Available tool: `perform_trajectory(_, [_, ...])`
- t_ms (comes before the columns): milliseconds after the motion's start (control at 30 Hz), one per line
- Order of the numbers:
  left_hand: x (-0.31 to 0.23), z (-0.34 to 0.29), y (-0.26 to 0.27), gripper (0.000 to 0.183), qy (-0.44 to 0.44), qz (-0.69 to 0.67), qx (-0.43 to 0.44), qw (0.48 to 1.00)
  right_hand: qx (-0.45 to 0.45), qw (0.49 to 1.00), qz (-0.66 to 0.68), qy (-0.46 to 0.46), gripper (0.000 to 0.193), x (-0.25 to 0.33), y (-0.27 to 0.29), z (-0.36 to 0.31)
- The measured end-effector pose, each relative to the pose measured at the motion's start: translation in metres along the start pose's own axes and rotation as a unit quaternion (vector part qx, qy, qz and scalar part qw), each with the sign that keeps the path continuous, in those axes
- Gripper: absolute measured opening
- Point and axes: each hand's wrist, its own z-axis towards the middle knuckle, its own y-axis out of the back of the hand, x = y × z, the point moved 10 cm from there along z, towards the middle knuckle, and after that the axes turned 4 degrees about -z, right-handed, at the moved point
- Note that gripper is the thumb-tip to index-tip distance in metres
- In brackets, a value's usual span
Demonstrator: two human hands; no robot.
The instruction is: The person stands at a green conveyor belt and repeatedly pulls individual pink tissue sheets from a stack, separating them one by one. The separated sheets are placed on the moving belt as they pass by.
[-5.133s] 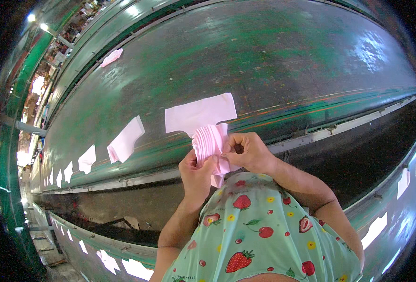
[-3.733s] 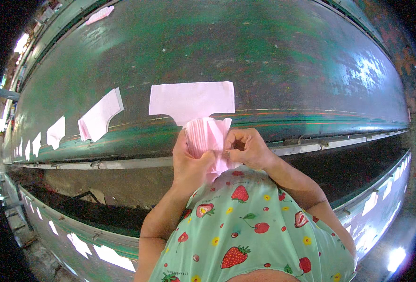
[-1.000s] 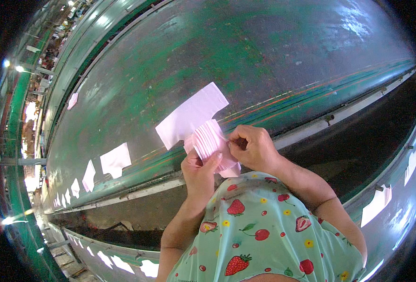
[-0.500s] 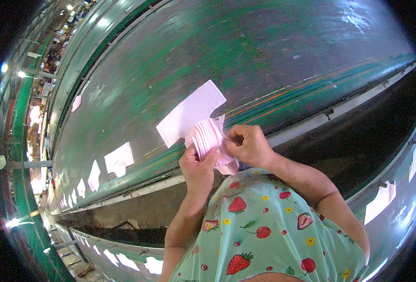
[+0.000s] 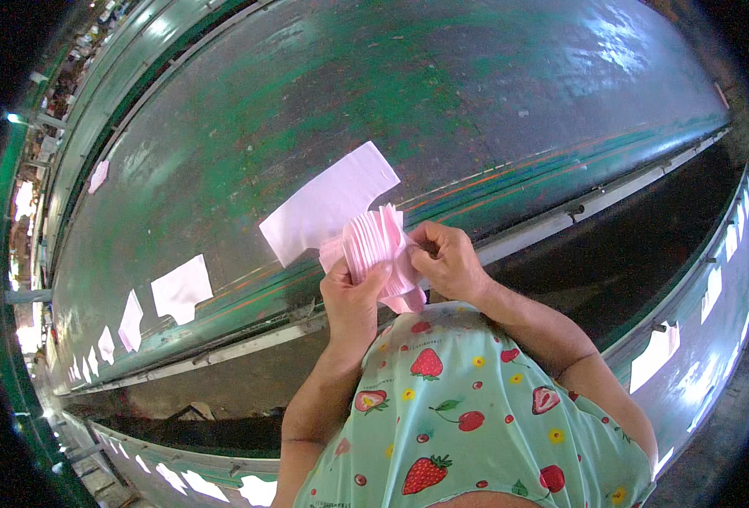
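A folded stack of pale pink fabric pieces [image 5: 371, 247] is held in front of my apron. My left hand [image 5: 353, 292] is wrapped round its left side, the thumb pressed over the front. At the stack's right edge, my right hand [image 5: 446, 261] pinches a piece between thumb and fingers. Just beyond the stack, a flat pink fabric piece [image 5: 328, 203] with a curved cutout lies on the long green table [image 5: 442, 102]. The stack overlaps its lower right part.
Further left along the table's near edge lie more cut pieces [image 5: 181, 289] in a row. A small pink bundle [image 5: 98, 177] sits at the far left. A metal rail [image 5: 544, 222] edges the table. Behind me, another table [image 5: 637, 360] also carries pale pieces.
The view has shifted, so the table and its pieces appear further left. Layers of the stack stand more fanned out at the top; both hands keep their hold.
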Motion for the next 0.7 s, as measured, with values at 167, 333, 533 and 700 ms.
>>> perform_trajectory(167, [0.022, -0.004, 0.021, 0.023, 0.059, -0.006, -0.001, 0.998, 0.024, 0.998, 0.042, -0.03, 0.015, -0.019, -0.019, 0.004])
perform_trajectory(333, [0.026, -0.005, 0.051, 0.022, 0.048, 0.067, -0.01, 0.997, 0.043, 0.997, 0.059, -0.034, 0.014, -0.033, -0.025, -0.002])
perform_trajectory(533, [0.001, -0.005, 0.061, 0.034, -0.026, -0.098, -0.039, 0.994, 0.013, 0.99, 0.129, -0.054, 0.01, -0.038, 0.007, 0.007])
perform_trajectory(700, [-0.027, -0.018, 0.059, 0.053, -0.044, -0.159, -0.087, 0.983, -0.062, 0.974, 0.215, -0.02, 0.018, -0.038, 0.072, 0.032])
